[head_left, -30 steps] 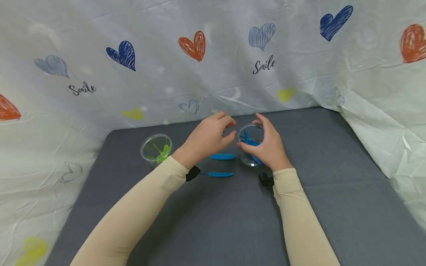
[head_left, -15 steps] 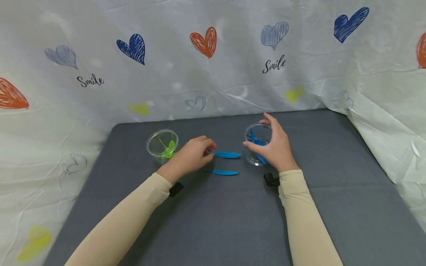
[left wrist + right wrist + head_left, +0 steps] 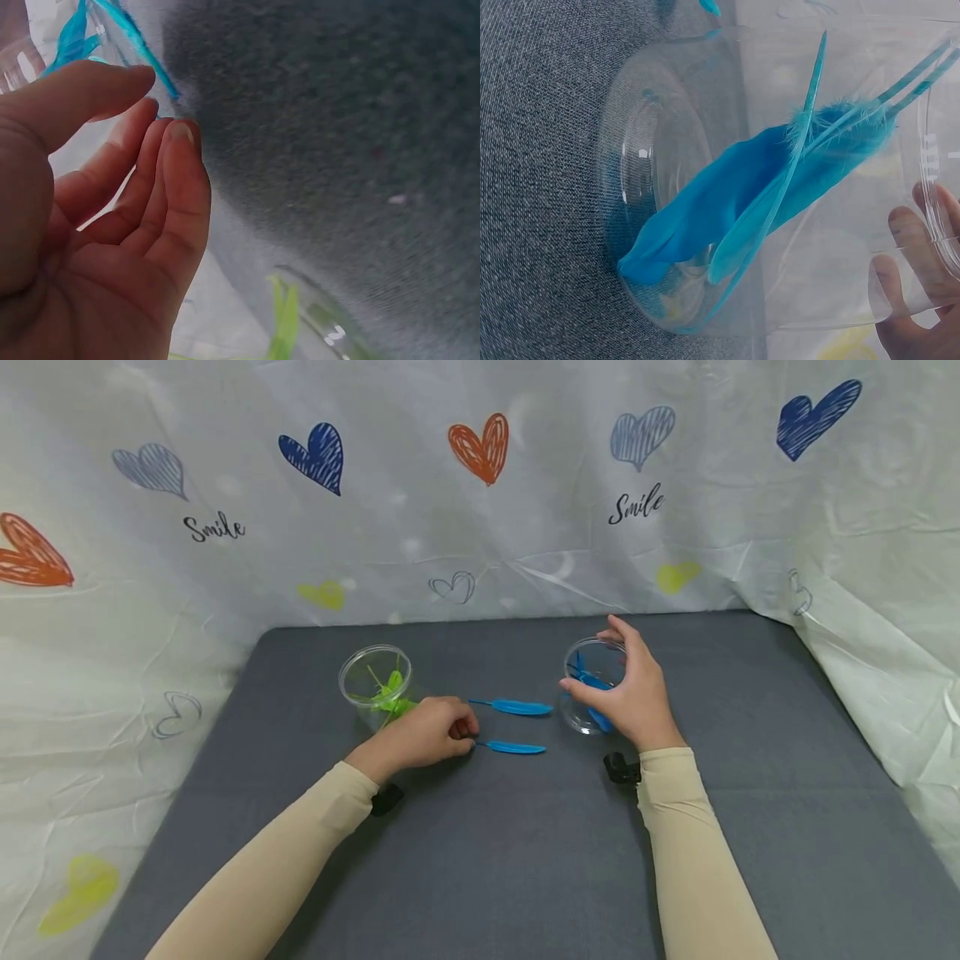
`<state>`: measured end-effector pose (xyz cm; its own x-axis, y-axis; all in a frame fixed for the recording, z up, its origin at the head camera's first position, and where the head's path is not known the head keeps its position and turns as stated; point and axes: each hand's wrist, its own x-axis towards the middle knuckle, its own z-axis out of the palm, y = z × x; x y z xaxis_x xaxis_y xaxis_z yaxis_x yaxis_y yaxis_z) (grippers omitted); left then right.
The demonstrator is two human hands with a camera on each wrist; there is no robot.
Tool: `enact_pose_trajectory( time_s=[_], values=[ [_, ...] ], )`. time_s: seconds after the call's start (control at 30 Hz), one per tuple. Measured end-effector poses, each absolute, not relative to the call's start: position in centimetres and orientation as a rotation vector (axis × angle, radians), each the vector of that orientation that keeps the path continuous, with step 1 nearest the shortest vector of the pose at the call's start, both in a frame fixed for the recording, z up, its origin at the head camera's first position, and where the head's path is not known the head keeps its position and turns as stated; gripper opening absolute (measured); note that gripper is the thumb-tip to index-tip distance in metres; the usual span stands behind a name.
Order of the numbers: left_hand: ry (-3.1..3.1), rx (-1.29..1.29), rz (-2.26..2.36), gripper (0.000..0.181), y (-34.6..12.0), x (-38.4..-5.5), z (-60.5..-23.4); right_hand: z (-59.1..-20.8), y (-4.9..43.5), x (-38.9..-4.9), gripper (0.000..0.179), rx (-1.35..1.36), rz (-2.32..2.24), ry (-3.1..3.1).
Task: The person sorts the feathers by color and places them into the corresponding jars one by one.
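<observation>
In the head view my left hand [image 3: 420, 733] is over the table, its fingertips at the quill end of the nearer blue feather [image 3: 513, 747]. The left wrist view shows a gap between the thumb [image 3: 124, 88] and the fingertips, and no firm pinch on the quill. Another blue feather [image 3: 517, 707] lies just behind, roughly parallel. My right hand [image 3: 633, 697] grips a clear plastic cup [image 3: 581, 718] near its rim, thumb at the front and fingers behind. Several blue feathers [image 3: 727, 195] lean inside this cup, which stands upright on the table.
Left of the blue feathers stands another clear plastic cup [image 3: 375, 650] with bright green feathers [image 3: 392, 689] inside, close behind my left hand. A dark grey cloth [image 3: 480, 860] covers the table. A white curtain [image 3: 375, 527] printed with hearts hangs at the back.
My left hand has moved away from the right cup, left and down to the quill end of the nearer feather. The right hand keeps its grip. The head view has shifted slightly.
</observation>
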<state>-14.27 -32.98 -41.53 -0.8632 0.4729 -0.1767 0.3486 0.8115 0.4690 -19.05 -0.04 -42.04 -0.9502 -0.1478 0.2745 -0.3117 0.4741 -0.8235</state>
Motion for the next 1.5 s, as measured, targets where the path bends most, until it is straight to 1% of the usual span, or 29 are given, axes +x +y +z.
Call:
enact_pose_trajectory(
  time_s=[0.27,0.6,0.93,1.1,1.5],
  values=[
    [2.661,0.595,0.661,0.004,-33.4,-14.5,-42.1,-42.3,0.1,-19.1,0.109,0.397,1.469,-2.552],
    [2.632,0.579,0.674,0.013,-33.4,-14.7,-42.5,-42.3,0.0,-19.3,0.109,0.405,1.475,-2.545],
    [2.732,0.584,0.689,0.014,-33.4,-14.6,-41.4,-41.9,-0.1,-19.1,0.109,0.395,1.484,-2.545],
    [2.815,0.634,0.712,0.010,-32.3,-14.7,-39.7,-41.9,0.2,-19.1,0.109,0.387,1.472,-2.566],
    [2.972,0.599,0.861,0.010,-29.5,-16.0,-33.4,-41.8,0.0,-19.1,0.111,0.375,1.479,-2.585]
  ],
)
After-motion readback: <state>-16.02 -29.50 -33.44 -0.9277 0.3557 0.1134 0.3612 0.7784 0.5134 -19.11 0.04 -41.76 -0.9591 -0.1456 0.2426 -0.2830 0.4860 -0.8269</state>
